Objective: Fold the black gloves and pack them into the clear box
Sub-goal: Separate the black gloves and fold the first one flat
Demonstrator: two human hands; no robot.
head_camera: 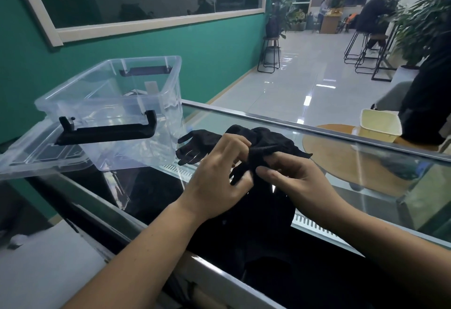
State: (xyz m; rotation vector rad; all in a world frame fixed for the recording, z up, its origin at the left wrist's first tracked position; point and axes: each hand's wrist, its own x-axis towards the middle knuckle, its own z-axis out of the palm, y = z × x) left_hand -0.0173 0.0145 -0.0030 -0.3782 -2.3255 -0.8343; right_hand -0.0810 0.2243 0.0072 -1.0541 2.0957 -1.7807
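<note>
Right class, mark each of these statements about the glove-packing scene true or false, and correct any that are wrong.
1. Both hands are pinching black fabric. True: the left hand and right hand grip a black glove.
2. The clear box has gloves inside. False: the clear box holds no gloves.
3. A second glove lies flat beside the box. True: the flat glove rests on the glass counter with its fingers spread.
4. The box stands to the right of the hands. False: it stands to their left.
5. The box handles are white. False: the handles are black.
</note>
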